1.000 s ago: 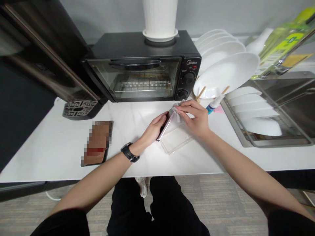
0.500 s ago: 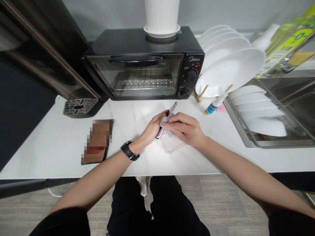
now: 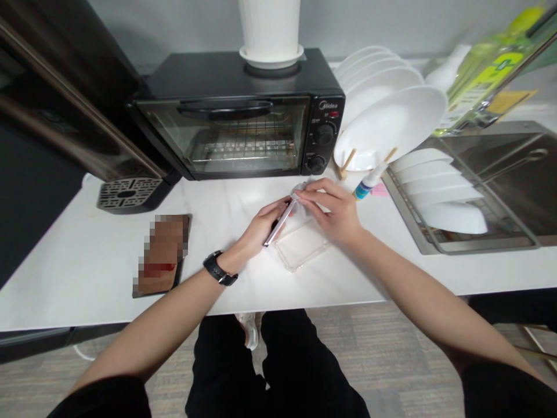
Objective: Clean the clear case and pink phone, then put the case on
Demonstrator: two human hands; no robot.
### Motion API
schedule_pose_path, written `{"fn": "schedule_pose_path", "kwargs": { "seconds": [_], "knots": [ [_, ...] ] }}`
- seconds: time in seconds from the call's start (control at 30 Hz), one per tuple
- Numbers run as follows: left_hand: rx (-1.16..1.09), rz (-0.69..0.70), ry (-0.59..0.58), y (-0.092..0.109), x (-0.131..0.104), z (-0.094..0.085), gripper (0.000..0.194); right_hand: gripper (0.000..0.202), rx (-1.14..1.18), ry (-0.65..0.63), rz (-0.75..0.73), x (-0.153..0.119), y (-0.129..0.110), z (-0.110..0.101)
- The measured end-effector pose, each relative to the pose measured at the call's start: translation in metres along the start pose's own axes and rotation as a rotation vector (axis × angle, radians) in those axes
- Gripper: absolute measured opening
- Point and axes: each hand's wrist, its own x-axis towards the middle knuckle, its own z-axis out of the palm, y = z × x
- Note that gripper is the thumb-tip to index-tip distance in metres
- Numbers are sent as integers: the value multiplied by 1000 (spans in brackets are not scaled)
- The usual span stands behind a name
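Note:
A phone (image 3: 281, 223), tilted on its edge, is held in my left hand (image 3: 260, 229), which wears a black watch. My right hand (image 3: 337, 210) pinches a thin whitish cloth or wipe (image 3: 299, 200) against the phone's upper end. Below the hands a clear phone case (image 3: 300, 249) lies on the white counter (image 3: 243, 296), partly covered by my right hand. A small spray bottle (image 3: 365, 184) with a blue label stands to the right of my right hand.
Behind the hands is a black toaster oven (image 3: 235, 139) with a white pot (image 3: 270, 29) on top. White plates (image 3: 387, 122) stand in a rack at right, beside a sink (image 3: 513, 191) holding bowls. A blurred brown, flat object (image 3: 163, 252) lies at left.
My right hand and the wipe have moved up to the phone's upper end. The phone is tilted a little differently. The whole view has shifted slightly.

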Motion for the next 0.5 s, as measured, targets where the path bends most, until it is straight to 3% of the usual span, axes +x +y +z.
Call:
{"fn": "schedule_pose_path", "kwargs": {
  "seconds": [0.1, 0.27, 0.5],
  "knots": [
    [31, -3, -17, 3, -3, 0, 22, 20, -50, 55, 97, 1, 11, -4],
    [42, -17, -19, 5, -4, 1, 21, 19, -61, 86, 137, 1, 12, -4],
    [-35, -15, -7, -3, 4, 0, 16, 23, 84, -64, -46, -4, -15, 10]
  ]
}}
